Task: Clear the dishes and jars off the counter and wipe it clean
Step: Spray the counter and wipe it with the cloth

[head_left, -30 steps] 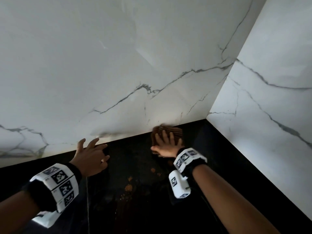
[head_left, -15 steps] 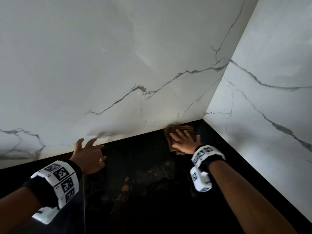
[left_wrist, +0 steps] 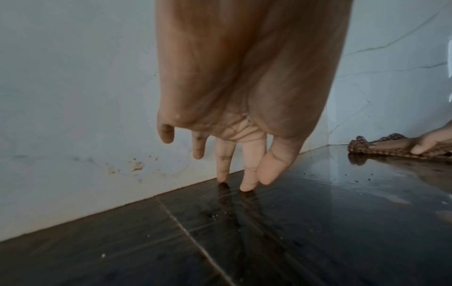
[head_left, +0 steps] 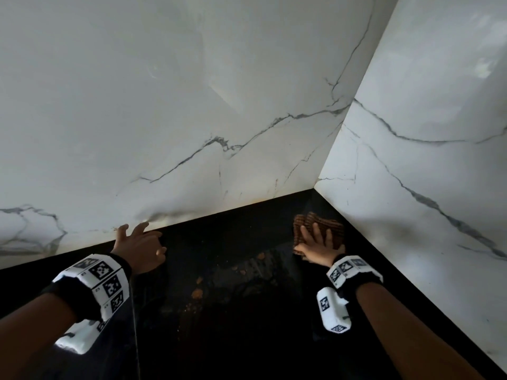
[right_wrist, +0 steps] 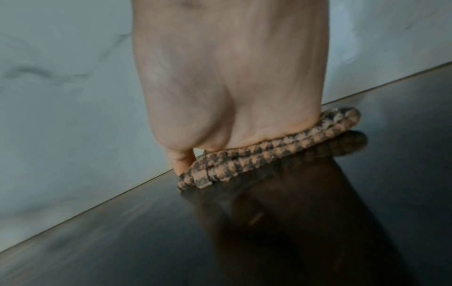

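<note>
The person's right hand (head_left: 318, 246) lies flat, fingers straight and spread, pressing down on a folded brown-and-dark checked cloth (head_left: 335, 229) that sits on the glossy black stone bench (head_left: 247, 338) at about two o'clock in the head view, close to the corner where the two white grey-veined marble walls (head_left: 164, 105) meet. The right wrist view shows the palm (right_wrist: 232, 77) bearing on the doubled layers of the cloth (right_wrist: 269, 152), with one fingertip coming down at the cloth's left edge near the foot of the wall; the grip here is a flat press, not a closed hold. The left hand (head_left: 140, 249) sits at about ten o'clock, well apart from the cloth, its grip wide and holding nothing. In the left wrist view its fingers (left_wrist: 252, 164) hang straight and spread, two of the fingertips touching the wet-looking bench (left_wrist: 318, 232) just beside the base of the wall, which carries small brownish stains (left_wrist: 137, 166) there. Between the two hands, at about six o'clock from the corner, orange-brown crumbs and smears (head_left: 197, 293) lie scattered on the bench. Both wrists wear black bands with white blocks carrying black-and-white square markers (head_left: 105, 281).
</note>
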Demonstrator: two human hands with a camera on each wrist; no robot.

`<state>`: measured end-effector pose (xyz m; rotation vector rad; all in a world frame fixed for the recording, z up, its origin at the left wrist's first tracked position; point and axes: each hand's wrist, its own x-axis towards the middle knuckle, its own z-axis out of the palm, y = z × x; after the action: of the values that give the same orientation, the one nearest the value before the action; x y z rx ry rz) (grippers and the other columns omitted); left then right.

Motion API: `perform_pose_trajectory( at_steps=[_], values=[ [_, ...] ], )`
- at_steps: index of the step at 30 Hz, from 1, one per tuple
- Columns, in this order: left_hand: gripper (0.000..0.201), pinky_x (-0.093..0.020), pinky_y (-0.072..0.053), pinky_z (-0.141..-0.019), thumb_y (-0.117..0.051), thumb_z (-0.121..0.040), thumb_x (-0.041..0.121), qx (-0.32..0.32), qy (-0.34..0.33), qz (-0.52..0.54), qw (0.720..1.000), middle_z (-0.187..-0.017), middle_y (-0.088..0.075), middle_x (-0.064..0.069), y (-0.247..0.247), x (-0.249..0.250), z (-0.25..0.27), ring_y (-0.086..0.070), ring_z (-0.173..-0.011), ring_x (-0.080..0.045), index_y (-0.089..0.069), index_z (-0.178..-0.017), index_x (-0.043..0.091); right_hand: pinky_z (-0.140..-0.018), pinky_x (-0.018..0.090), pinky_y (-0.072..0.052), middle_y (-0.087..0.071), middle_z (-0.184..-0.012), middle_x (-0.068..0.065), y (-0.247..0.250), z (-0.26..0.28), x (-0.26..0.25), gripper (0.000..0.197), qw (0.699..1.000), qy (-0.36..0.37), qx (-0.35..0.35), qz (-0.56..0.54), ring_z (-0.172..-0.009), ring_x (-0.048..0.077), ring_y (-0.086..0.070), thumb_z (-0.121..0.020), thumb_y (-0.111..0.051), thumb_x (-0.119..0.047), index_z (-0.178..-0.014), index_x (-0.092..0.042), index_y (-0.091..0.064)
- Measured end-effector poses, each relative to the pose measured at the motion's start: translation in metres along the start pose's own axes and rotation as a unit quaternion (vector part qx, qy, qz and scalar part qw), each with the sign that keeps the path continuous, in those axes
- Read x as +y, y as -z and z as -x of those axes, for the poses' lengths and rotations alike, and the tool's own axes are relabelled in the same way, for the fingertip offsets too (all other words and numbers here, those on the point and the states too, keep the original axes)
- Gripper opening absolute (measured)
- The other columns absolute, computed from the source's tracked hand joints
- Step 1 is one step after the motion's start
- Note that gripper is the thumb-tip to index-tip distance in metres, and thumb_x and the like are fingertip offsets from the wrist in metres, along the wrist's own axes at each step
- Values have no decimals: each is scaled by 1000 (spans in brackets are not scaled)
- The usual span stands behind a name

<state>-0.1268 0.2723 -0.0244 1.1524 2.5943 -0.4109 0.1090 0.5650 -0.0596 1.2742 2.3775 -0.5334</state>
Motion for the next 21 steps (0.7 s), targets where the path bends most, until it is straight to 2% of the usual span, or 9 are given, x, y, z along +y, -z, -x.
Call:
perform_pose_trajectory(
  at_steps=[4,8,12,14,15,16,17,18,21],
  values=[
    [34,-44,-6,-115,-32,-96,41,7,4,-10,1000,-149,-26,17,1,3,3,-4,-145,-15,-53,-122,34,-107,64,10,28,-154,-6,-33,37,-64,70,989,127,-46,58,-141,31,25,-92,-33,-57,-147,-41,7],
    [36,-46,-4,-115,-33,-96,40,3,13,-14,1000,-150,-27,16,1,3,2,-3,-145,-15,-50,-127,31,-105,63,17,27,-154,-8,-82,89,-123,71,951,272,-62,134,-139,28,31,-92,-34,-59,-148,-40,6],
    [37,-47,-4,-114,-31,-95,40,5,15,-30,999,-149,-29,15,1,3,0,-2,-145,-16,-50,-126,32,-102,57,24,32,-151,-11,-112,136,-127,72,917,364,-55,154,-135,24,38,-93,-32,-57,-146,-38,12],
    [37,-47,-5,-114,-30,-95,39,4,17,-43,999,-149,-29,15,2,3,0,-3,-145,-16,-50,-125,33,-108,58,11,33,-148,-16,-122,144,-103,66,898,409,-8,160,-139,22,29,-91,-22,-59,-141,-43,19],
    [38,-47,-5,-114,-29,-94,39,4,19,-45,999,-149,-29,15,2,2,0,-3,-145,-16,-50,-125,33,-110,60,-8,28,-149,-15,-130,140,-87,63,898,405,40,166,-144,23,13,-91,-17,-61,-140,-42,18],
    [38,-47,-6,-114,-29,-94,38,3,19,-42,999,-149,-29,15,1,2,1,-3,-145,-15,-49,-126,33,-104,57,-29,20,-153,-9,-126,146,-74,65,938,319,-4,133,-144,25,-9,-90,-15,-62,-143,-38,15],
    [39,-46,-5,-115,-28,-95,37,3,19,-35,999,-149,-29,15,0,2,3,-4,-145,-15,-49,-127,34,-96,53,-42,13,-155,-5,-126,144,-60,71,948,281,26,145,-140,24,-24,-87,-17,-64,-146,-36,11],
    [39,-46,-5,-115,-28,-95,37,5,20,-29,999,-149,-29,16,0,1,5,-4,-145,-15,-48,-128,35,-95,53,-42,14,-154,-6,-117,139,-51,76,957,253,30,138,-140,25,-27,-82,-20,-66,-145,-38,11],
    [39,-44,-4,-116,-26,-96,38,19,19,-21,999,-149,-29,17,-1,0,9,-6,-145,-15,-47,-128,38,-111,60,-2,29,-149,-18,-91,110,-14,66,950,265,20,163,-145,23,15,-82,-22,-61,-138,-54,13]
  ],
)
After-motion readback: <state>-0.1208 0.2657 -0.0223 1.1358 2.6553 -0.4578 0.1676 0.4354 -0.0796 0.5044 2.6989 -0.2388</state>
